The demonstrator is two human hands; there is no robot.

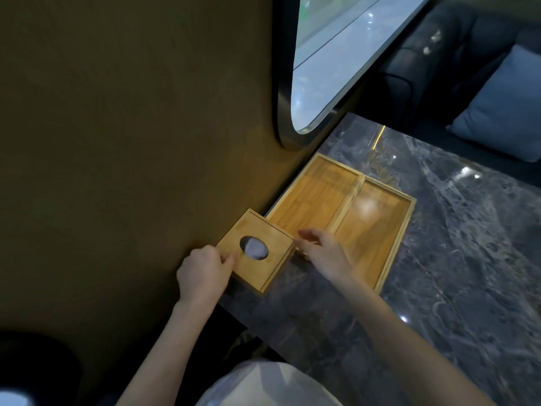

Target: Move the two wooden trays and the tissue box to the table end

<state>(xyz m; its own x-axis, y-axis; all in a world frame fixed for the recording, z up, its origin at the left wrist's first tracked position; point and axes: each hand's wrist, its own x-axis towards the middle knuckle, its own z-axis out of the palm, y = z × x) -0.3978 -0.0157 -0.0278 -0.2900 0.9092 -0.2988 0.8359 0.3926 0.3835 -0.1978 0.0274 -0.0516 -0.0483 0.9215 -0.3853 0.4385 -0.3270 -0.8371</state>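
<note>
A wooden tissue box with an oval opening on top stands at the near left corner of the dark marble table, against the wall. My left hand grips its near left side, thumb on the lid. My right hand holds its right side, fingers curled at the edge. Two shallow wooden trays lie side by side just beyond the box: the left tray by the wall and the right tray beside it, edges touching. Both trays look empty.
An olive-brown wall runs along the table's left edge. A dark-framed rounded mirror hangs above the trays. A dark sofa with a blue cushion sits beyond the table's far end. My light clothing shows at the bottom.
</note>
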